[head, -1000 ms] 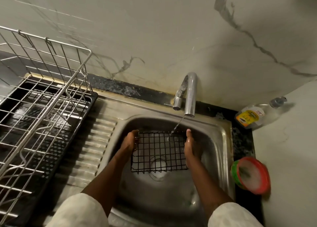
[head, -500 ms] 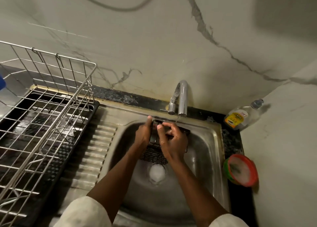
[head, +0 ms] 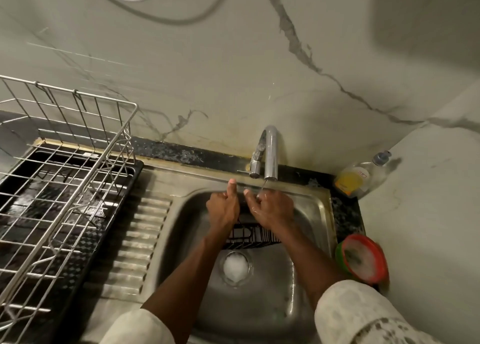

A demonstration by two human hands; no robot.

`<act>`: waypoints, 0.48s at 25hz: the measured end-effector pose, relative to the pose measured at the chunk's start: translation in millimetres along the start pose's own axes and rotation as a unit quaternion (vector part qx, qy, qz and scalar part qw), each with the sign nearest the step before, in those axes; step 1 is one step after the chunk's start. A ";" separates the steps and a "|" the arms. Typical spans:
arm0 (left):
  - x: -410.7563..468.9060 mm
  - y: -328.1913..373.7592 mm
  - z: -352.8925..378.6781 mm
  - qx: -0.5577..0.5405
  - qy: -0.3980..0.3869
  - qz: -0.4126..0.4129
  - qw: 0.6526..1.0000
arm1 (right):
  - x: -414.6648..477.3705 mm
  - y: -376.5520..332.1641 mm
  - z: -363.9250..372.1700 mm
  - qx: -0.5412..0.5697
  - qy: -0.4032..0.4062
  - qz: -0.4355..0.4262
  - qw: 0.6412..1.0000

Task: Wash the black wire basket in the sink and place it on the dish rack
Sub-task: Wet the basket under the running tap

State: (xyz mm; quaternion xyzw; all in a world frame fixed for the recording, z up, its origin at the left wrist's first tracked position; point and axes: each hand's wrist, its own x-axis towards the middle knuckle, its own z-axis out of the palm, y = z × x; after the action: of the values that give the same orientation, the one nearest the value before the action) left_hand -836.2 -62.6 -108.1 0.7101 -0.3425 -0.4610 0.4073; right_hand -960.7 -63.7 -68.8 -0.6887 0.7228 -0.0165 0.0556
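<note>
Nearest: two pale sleeves, L [head: 137, 328] and R [head: 363, 317], bare forearms reaching fwd into the steel sink [head: 309, 221]. Below the wrists, the drain [head: 235, 265] w/ a blob of white foam on it.

Black wire basket [head: 252, 237] sits btwn the two hands, over the basin's far half, tilted up on edge. Only its lower mesh shows under the wrists; the upper part is hidden behind the hands.

L hand [head: 223, 211]: fingers curled round the basket's left side, thumb sticking straight up. R hand [head: 272, 208]: wet, fingers bent over the basket's top, index finger stretched toward the L thumb. Exact contact pts hidden, but both look like a grip. Hands near each other, not touching.

Just beyond the R hand: chrome tap [head: 270, 151], thin water stream [head: 263, 186] landing on the R fingers.

Well left of the L hand: wire dish rack [head: 65, 188] on a black tray. Right of the R forearm: red-rimmed bowl [head: 363, 258] w/ suds. Beyond-right of the R hand: soap bottle [head: 355, 180], yellow label, in the corner. Behind all, marbled wall [head: 233, 71].
</note>
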 end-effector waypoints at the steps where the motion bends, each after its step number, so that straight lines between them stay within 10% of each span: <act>1: 0.7 3.8 2.1 0.001 0.019 -0.026 0.999 | 5.6 -5.5 1.0 -0.004 0.001 0.004 1.000; 6: 14.3 6.7 -1.8 -0.015 0.048 -0.052 0.997 | -15.5 -39.3 15.3 0.001 0.018 -0.121 0.993; 12: 7.4 13.7 6.7 -0.039 0.033 -0.061 0.997 | 7.0 -27.1 -14.0 -0.011 -0.037 0.007 0.999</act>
State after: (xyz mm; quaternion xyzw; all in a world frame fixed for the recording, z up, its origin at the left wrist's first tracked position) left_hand -841.5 -76.6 -100.3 0.7279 -0.2669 -0.4743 0.4171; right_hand -935.6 -72.8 -52.5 -0.6846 0.7249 0.0178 0.0748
